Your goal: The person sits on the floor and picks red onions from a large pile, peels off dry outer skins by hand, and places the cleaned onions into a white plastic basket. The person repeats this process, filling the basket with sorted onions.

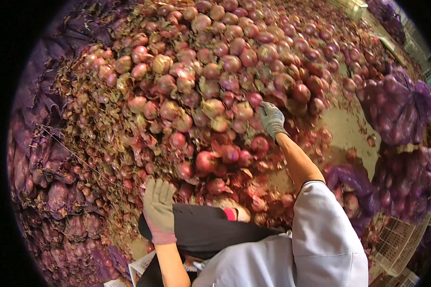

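Observation:
My right hand [273, 118], in a grey-green coated work glove, reaches into a wide heap of red onions [233, 64]. Its fingertips meet the edge of one small red onion [254, 99]; whether they grip it is hidden. Just above my bent knee, my left hand [160, 208] in a similar glove with a pink cuff has its fingers extended, back towards me. Its palm side is hidden. Between the hands lie larger onions, among them a bright red one [205, 161], with loose papery skins [256, 193] around them.
Filled purple mesh sacks [391, 107] stand at right, above an open purple net [355, 179] with onions. A pale plastic crate [402, 244] sits lower right, another white crate [142, 265] beside my leg. Purple netting [39, 89] and stacked sacks [68, 229] line the left.

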Action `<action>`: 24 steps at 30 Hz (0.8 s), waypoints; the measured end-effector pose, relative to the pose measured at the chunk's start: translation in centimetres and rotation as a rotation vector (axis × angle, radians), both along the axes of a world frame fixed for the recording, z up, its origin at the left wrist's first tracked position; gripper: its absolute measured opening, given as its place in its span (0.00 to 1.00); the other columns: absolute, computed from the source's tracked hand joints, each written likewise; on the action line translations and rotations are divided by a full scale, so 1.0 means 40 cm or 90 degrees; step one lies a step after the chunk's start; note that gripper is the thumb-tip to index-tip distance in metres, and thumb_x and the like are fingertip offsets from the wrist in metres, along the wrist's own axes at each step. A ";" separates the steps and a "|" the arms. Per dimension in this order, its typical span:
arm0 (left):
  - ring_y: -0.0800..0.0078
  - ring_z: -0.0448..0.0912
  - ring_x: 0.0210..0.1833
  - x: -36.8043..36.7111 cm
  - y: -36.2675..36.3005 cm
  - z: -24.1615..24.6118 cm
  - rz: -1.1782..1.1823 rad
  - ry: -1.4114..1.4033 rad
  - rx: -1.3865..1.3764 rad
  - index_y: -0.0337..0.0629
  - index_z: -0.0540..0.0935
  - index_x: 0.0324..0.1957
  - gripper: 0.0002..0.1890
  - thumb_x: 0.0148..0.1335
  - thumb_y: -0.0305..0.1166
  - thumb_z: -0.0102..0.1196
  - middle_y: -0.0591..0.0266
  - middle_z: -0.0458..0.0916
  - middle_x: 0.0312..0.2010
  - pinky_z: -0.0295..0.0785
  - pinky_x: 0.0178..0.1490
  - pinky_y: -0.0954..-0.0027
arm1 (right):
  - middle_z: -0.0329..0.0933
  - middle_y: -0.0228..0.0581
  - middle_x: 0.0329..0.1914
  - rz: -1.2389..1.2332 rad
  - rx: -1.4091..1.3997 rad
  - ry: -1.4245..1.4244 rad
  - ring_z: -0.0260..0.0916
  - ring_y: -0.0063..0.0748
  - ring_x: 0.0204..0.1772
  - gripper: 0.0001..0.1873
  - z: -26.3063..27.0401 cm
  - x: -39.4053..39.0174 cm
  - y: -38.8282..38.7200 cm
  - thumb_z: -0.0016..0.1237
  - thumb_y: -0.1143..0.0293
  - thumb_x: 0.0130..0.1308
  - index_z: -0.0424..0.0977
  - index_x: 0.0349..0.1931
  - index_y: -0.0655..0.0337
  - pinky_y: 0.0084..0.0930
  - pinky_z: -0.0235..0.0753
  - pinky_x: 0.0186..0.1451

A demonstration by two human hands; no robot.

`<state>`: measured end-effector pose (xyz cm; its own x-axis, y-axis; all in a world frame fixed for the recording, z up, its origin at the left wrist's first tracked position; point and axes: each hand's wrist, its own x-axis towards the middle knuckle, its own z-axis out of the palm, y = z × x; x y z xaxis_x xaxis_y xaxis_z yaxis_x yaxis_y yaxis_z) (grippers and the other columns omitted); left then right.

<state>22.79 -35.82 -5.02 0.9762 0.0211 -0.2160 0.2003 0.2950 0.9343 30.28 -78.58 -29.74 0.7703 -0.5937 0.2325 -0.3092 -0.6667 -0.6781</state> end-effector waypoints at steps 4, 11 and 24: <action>0.61 0.78 0.59 0.018 -0.010 0.008 0.027 0.042 -0.056 0.33 0.67 0.67 0.25 0.77 0.40 0.41 0.51 0.77 0.56 0.75 0.67 0.56 | 0.79 0.46 0.56 0.023 -0.023 0.148 0.76 0.50 0.58 0.25 0.046 0.151 -0.022 0.49 0.49 0.66 0.75 0.59 0.52 0.45 0.75 0.60; 0.59 0.82 0.54 0.071 -0.066 -0.001 0.024 0.077 -0.105 0.32 0.70 0.64 0.22 0.77 0.36 0.41 0.50 0.79 0.54 0.79 0.63 0.56 | 0.43 0.62 0.80 0.043 -0.046 0.333 0.51 0.70 0.75 0.34 0.005 0.138 0.089 0.44 0.41 0.69 0.58 0.74 0.34 0.59 0.56 0.74; 0.61 0.81 0.55 0.117 -0.155 -0.014 -0.099 0.138 -0.124 0.31 0.69 0.64 0.23 0.77 0.39 0.44 0.51 0.80 0.53 0.79 0.62 0.59 | 0.51 0.60 0.78 0.069 0.149 0.052 0.65 0.67 0.67 0.36 -0.114 -0.075 0.315 0.56 0.60 0.61 0.58 0.70 0.51 0.50 0.75 0.62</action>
